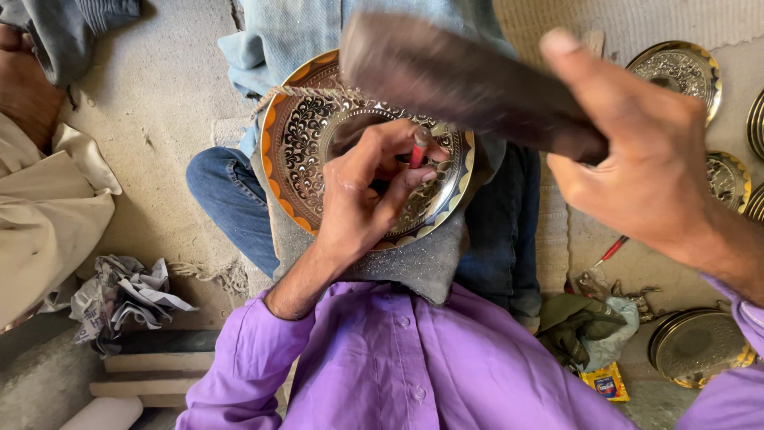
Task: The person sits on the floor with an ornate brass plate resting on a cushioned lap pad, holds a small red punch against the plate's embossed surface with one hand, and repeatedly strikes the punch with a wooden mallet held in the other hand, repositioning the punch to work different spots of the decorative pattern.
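item: engraved brass plate (pixel 318 135), round, with an orange and cream scalloped rim and a dense cut floral ground; it lies tilted on a grey padded cloth (pixel 422 263) over the person's lap, between the knees in blue jeans (pixel 231 199), so the pad likely cushions it and keeps it steady under blows. left hand (pixel 362 195): closed in a pinch around a red-handled chisel (pixel 417 151), fingers curled tight, the tool standing near upright with its tip on the plate's inner field right of centre; the heel of the hand appears to rest on the plate, which would steady the tip. right hand (pixel 645 159): closed around the handle end of a dark wooden mallet (pixel 461 80), raised above the plate and blurred, its head over the upper rim, roughly above the chisel. purple shirt sleeves (pixel 263 350) cover both forearms. surroundings: more finished engraved plates (pixel 676 72) lie on the floor at right, well apart from the lap; a second red tool (pixel 611 251) lies on the floor beside the right knee, within reach; a bundle of green cloth (pixel 585 326) and a small yellow packet (pixel 606 384) sit near it; crumpled newspaper (pixel 123 299) lies at left. another person's beige garment (pixel 48 215) shows at the left edge.
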